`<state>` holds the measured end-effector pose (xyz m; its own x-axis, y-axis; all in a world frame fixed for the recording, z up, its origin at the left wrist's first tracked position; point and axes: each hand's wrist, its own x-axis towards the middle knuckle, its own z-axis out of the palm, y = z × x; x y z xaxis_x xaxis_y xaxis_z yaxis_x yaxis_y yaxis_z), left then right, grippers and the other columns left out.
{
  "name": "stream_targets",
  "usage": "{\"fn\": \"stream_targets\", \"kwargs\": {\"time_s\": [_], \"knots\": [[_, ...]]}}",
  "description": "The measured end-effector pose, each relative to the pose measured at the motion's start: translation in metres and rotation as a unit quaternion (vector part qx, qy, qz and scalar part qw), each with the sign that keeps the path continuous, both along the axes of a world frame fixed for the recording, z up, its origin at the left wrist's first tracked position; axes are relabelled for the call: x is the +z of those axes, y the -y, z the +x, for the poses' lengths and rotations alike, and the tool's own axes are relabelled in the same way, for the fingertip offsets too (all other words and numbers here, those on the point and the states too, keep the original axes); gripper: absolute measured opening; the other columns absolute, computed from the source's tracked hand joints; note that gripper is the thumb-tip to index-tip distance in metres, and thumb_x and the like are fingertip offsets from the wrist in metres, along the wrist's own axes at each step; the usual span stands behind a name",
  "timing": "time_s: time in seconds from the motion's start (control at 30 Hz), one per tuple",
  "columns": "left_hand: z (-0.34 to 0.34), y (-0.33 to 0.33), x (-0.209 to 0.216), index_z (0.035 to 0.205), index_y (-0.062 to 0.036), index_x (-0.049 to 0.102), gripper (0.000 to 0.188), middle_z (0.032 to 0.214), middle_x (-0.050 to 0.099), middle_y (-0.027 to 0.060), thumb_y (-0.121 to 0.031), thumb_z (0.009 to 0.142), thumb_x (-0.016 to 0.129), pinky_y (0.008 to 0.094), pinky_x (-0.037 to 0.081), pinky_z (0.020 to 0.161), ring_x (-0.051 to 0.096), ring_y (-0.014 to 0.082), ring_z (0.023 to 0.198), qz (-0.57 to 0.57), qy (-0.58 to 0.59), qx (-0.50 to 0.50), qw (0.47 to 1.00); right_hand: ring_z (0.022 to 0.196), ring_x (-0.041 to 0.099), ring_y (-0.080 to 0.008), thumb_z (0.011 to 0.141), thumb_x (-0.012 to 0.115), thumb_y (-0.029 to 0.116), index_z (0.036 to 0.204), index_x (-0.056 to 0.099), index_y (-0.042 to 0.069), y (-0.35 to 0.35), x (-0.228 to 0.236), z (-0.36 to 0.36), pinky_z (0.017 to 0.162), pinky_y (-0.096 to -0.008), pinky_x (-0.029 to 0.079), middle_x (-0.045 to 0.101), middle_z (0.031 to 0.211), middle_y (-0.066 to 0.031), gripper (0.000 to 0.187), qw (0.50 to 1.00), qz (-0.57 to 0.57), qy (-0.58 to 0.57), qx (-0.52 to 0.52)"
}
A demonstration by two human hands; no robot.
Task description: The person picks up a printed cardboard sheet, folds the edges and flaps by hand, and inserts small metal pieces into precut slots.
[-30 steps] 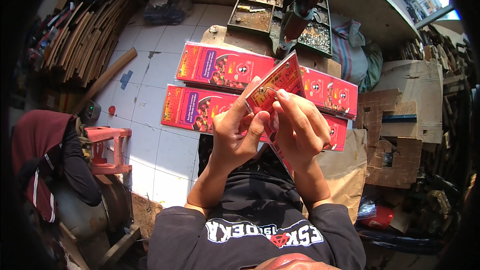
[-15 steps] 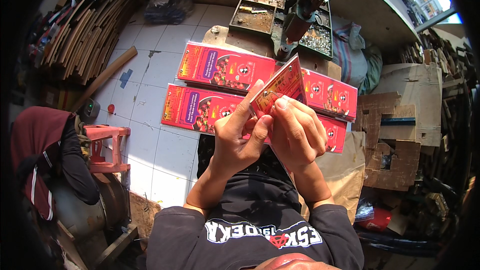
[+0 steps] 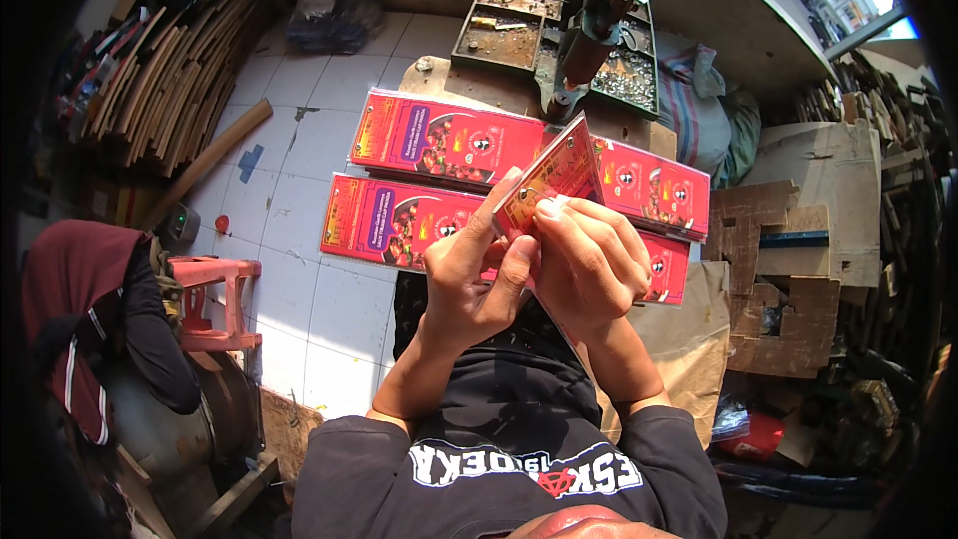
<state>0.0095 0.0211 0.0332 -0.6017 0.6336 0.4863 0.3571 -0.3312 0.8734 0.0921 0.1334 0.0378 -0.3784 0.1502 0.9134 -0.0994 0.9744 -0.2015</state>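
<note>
Between my hands stands a tilted red printed card [image 3: 559,168], glossy, with yellow lettering and small eyelet holes near its corners. My left hand [image 3: 467,274] grips its lower left edge, thumb toward the front. My right hand [image 3: 596,258] pinches the card's lower part between thumb and fingers; what lies under those fingertips is hidden. Beneath and beyond my hands lie two stacks of similar red cards, a far stack [image 3: 449,140] and a near stack [image 3: 384,220], each running left to right with food pictures on top.
Behind the stacks stands a dark hand press [image 3: 589,50] on a divided tray [image 3: 504,35] of small metal parts. A red plastic stool [image 3: 215,299] is at left, near stacked boards [image 3: 165,90]. Cut cardboard [image 3: 768,269] and a striped sack [image 3: 694,90] are at right.
The held card has tilted slightly and shifted a little left and down. My right fingertips have moved slightly along it; both hands keep their grip.
</note>
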Motion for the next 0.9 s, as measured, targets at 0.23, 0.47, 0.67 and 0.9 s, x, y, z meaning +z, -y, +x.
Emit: {"fn": "stream_targets", "kwargs": {"time_s": [0.23, 0.47, 0.67, 0.9], "knots": [[0.0018, -0.0047, -0.0085, 0.135, 0.0073, 0.043, 0.047, 0.097, 0.068, 0.0168, 0.001, 0.090, 0.053, 0.0246, 0.055, 0.064, 0.066, 0.0116, 0.079, 0.031, 0.026, 0.009, 0.999, 0.077, 0.069, -0.0237, 0.070, 0.074, 0.001, 0.105, 0.067, 0.002, -0.0003, -0.0078, -0.0025, 0.067, -0.0299, 0.055, 0.070, 0.088, -0.0088, 0.036, 0.999, -0.033, -0.032, 0.014], [0.0023, -0.0063, -0.0086, 0.135, 0.0065, 0.043, 0.047, 0.101, 0.068, 0.0171, 0.001, 0.090, 0.054, 0.0245, 0.055, 0.065, 0.065, 0.0112, 0.081, 0.043, 0.024, 0.009, 0.999, 0.080, 0.068, -0.0244, 0.068, 0.071, -0.001, 0.105, 0.069, 0.001, 0.0001, -0.0075, -0.0024, 0.070, -0.0317, 0.056, 0.069, 0.089, -0.0088, 0.037, 1.000, 0.004, -0.031, 0.004], [0.0006, -0.0060, -0.0090, 0.135, 0.0065, 0.043, 0.048, 0.103, 0.067, 0.0175, 0.001, 0.089, 0.055, 0.0242, 0.055, 0.063, 0.066, 0.0112, 0.080, 0.047, -0.005, 0.005, 0.999, 0.082, 0.068, -0.0228, 0.067, 0.068, 0.001, 0.105, 0.071, 0.006, 0.0004, -0.0051, 0.0044, 0.067, -0.0293, 0.055, 0.068, 0.094, -0.0073, 0.039, 0.998, 0.049, 0.006, -0.023], [-0.0024, -0.0080, -0.0097, 0.134, 0.0090, 0.044, 0.047, 0.105, 0.066, 0.0196, 0.001, 0.089, 0.055, 0.0254, 0.056, 0.067, 0.067, 0.0155, 0.086, 0.072, -0.022, -0.007, 0.997, 0.078, 0.067, -0.0225, 0.065, 0.074, 0.005, 0.102, 0.071, 0.006, -0.0032, -0.0009, 0.0010, 0.067, -0.0305, 0.055, 0.069, 0.087, -0.0061, 0.037, 0.999, -0.019, -0.025, 0.031]]}}
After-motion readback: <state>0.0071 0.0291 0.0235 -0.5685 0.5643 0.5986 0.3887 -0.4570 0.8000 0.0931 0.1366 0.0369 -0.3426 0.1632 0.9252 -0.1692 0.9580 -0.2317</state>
